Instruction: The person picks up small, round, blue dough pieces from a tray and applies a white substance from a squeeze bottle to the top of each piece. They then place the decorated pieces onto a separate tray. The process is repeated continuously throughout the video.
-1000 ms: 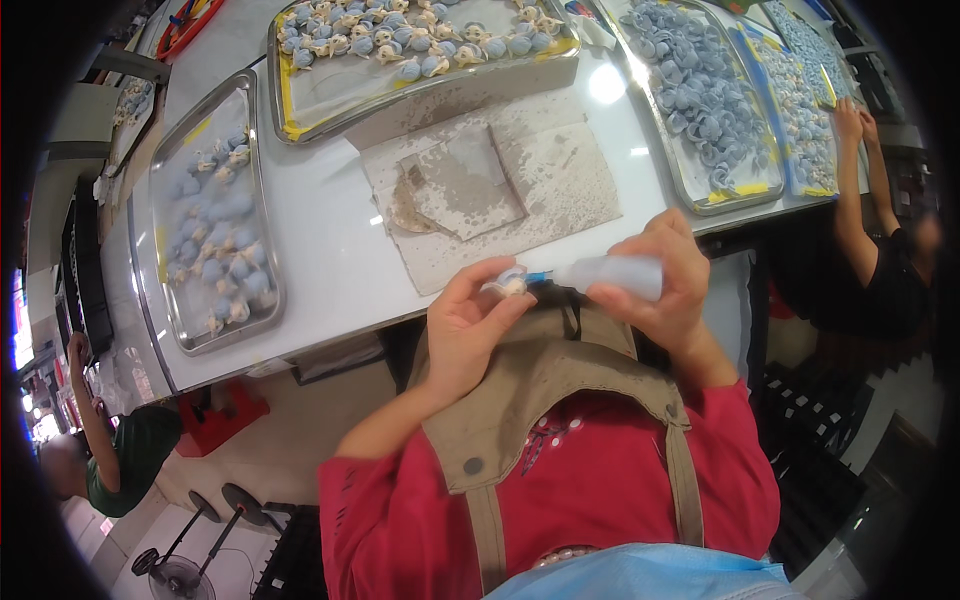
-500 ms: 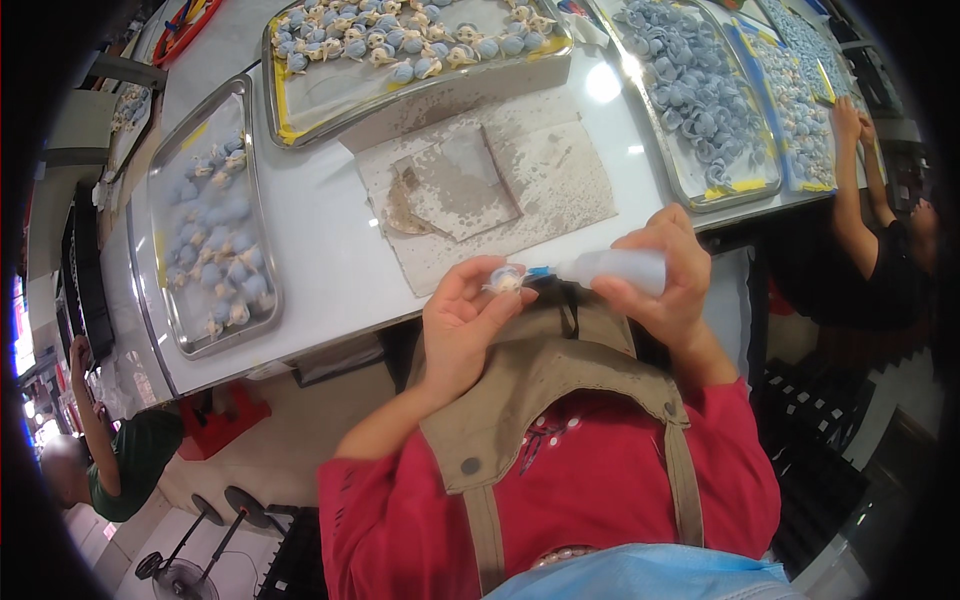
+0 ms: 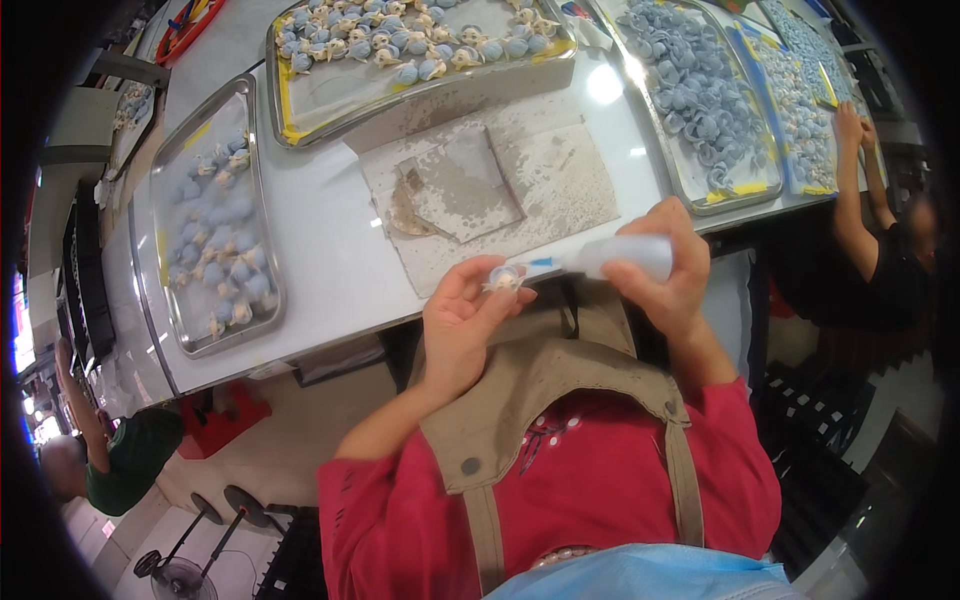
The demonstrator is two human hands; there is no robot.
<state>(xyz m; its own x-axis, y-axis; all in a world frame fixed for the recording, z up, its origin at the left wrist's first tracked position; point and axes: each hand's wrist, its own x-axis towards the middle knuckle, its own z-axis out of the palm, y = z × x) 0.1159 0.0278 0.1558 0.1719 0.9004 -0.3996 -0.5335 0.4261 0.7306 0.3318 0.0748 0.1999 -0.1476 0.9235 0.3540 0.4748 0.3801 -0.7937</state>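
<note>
My left hand (image 3: 468, 312) pinches a small doll head (image 3: 503, 280) with a cream face and a blue-grey top, between thumb and fingers. In my right hand (image 3: 668, 262) is a translucent squeeze bottle (image 3: 628, 257), tipped on its side, its blue-tipped nozzle (image 3: 541, 262) pointing left. That tip hovers just above and right of the doll head, seemingly a little apart from it. Both hands are over my lap at the table's near edge. Under the work lies a stained cardboard sheet (image 3: 570, 180) on the white table.
A metal tray (image 3: 283, 130) of similar doll heads stands at the back, and another tray (image 3: 275, 300) at the left. To the right, a tray (image 3: 775, 185) holds blue-grey cup-shaped pieces. Co-workers' hands (image 3: 850, 125) are at the far right; another person (image 3: 130, 460) is at the left.
The bottle and my right hand have shifted slightly up and right, with the nozzle tip tilting up off the doll head. My left hand stays nearly still.
</note>
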